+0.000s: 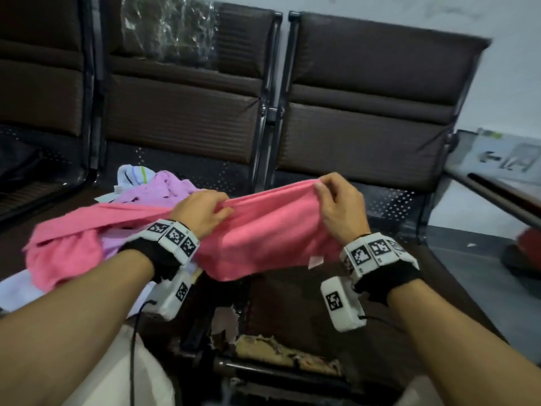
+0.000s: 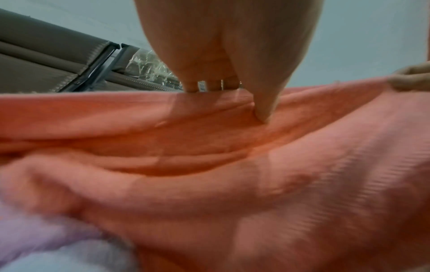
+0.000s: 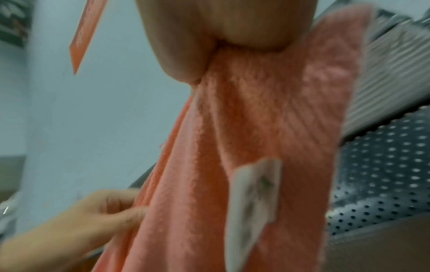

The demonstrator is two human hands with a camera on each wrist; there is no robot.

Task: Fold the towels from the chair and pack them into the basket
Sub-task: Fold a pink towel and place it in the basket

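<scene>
Brown chairs (image 1: 366,118) stand far; a lilac towel (image 1: 158,189) and a striped white one (image 1: 131,174) lie heaped left. The pink towel (image 1: 263,230) hangs above the seat, long axis left to right — left hand (image 1: 202,212) and right hand (image 1: 339,206) both pinch its top edge.

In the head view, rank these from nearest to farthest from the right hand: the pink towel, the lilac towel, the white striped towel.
1. Pink towel: pinched by the right hand at its top edge, so touching.
2. Lilac towel: in the pile on the seat, beyond the left hand.
3. White striped towel: at the pile's back left, farthest.
</scene>
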